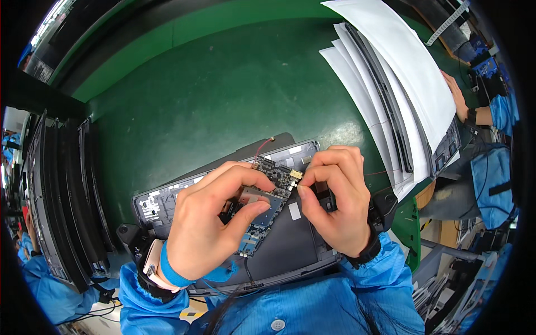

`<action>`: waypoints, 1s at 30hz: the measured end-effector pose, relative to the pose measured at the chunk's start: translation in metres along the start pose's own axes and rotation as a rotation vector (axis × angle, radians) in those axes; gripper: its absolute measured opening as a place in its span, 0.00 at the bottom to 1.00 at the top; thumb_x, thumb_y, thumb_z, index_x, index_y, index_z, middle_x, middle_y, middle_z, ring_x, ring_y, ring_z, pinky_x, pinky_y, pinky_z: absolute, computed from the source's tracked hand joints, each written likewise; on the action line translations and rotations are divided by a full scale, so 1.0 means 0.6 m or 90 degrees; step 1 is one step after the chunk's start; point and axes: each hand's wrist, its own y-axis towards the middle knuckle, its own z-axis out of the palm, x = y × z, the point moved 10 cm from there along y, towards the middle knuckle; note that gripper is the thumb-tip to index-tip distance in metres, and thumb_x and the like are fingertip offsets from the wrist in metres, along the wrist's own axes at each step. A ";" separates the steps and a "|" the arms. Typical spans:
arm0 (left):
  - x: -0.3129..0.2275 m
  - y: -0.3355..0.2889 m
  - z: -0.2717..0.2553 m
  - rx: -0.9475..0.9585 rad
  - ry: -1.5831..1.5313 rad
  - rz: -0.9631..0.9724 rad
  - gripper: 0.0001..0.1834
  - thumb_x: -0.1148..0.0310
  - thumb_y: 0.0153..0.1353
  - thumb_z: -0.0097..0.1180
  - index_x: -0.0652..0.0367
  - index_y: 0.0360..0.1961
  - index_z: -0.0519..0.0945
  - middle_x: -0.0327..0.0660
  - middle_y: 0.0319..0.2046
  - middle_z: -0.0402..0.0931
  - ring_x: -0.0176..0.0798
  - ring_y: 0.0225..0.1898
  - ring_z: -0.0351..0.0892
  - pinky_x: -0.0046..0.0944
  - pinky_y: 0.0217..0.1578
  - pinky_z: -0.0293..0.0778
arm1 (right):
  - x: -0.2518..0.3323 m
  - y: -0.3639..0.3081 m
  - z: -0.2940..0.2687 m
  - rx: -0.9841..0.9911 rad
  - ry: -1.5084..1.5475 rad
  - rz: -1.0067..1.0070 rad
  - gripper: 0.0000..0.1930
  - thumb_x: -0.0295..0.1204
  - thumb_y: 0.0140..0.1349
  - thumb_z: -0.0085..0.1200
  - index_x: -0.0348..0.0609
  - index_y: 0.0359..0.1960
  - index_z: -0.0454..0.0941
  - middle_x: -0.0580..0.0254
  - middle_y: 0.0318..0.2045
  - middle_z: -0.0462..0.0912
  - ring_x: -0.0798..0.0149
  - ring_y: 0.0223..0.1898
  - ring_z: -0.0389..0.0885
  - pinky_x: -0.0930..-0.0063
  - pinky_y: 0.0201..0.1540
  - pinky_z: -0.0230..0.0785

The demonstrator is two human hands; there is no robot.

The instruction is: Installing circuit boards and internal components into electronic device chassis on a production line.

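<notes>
My left hand (206, 218) is closed on a dark circuit board (267, 212), with thumb and fingers curled over its left side. The board is tilted above a dark grey device casing (279, 240). At the board's upper right edge, beside a cream connector (296, 175), my right hand (338, 204) makes a pinch. Its fingertips hide what they hold, if anything. A thin red wire (261, 147) with a small metal end rises from behind the board's top. One small white rectangle (295, 210) shows on the casing.
White sheets (416, 72) stand interleaved with dark panels (379, 89) on the right. A row of black panels (67, 195) stands upright at the left. The green tabletop (184, 106) stretches beyond the casing. Another person's hand (456, 95) touches the sheets at far right.
</notes>
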 end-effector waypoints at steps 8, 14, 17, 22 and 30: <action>0.009 -0.001 0.001 0.006 -0.028 -0.035 0.10 0.80 0.49 0.60 0.62 0.35 0.78 0.42 0.34 0.77 0.36 0.30 0.78 0.31 0.31 0.72 | -0.003 -0.001 0.001 0.007 0.019 0.017 0.12 0.20 0.40 0.61 0.44 0.29 0.74 0.64 0.35 0.73 0.57 0.41 0.70 0.66 0.45 0.56; 0.015 -0.003 0.007 0.052 -0.084 -0.122 0.24 0.89 0.52 0.54 0.71 0.52 0.67 0.49 0.46 0.71 0.36 0.43 0.78 0.30 0.44 0.74 | -0.010 -0.002 -0.006 -0.014 0.036 0.052 0.11 0.22 0.42 0.63 0.45 0.28 0.76 0.65 0.33 0.74 0.59 0.40 0.71 0.67 0.44 0.57; 0.012 -0.004 0.011 0.063 -0.103 -0.088 0.33 0.90 0.52 0.53 0.70 0.60 0.60 0.52 0.51 0.71 0.36 0.46 0.76 0.30 0.45 0.73 | -0.013 -0.002 -0.009 -0.026 0.044 0.075 0.10 0.22 0.41 0.64 0.45 0.27 0.77 0.67 0.31 0.75 0.60 0.39 0.72 0.68 0.43 0.58; 0.019 -0.003 0.011 0.072 -0.095 -0.061 0.34 0.91 0.52 0.52 0.72 0.62 0.58 0.56 0.55 0.68 0.35 0.49 0.73 0.29 0.47 0.71 | -0.017 -0.002 -0.015 -0.025 0.049 0.092 0.10 0.22 0.41 0.65 0.45 0.26 0.78 0.67 0.30 0.75 0.60 0.38 0.72 0.69 0.43 0.58; 0.012 -0.003 0.013 0.113 -0.067 -0.069 0.33 0.91 0.51 0.52 0.74 0.60 0.61 0.56 0.56 0.67 0.32 0.46 0.73 0.29 0.46 0.71 | -0.024 0.001 -0.006 0.038 0.131 0.142 0.09 0.21 0.42 0.64 0.42 0.25 0.78 0.66 0.29 0.76 0.61 0.36 0.73 0.70 0.42 0.60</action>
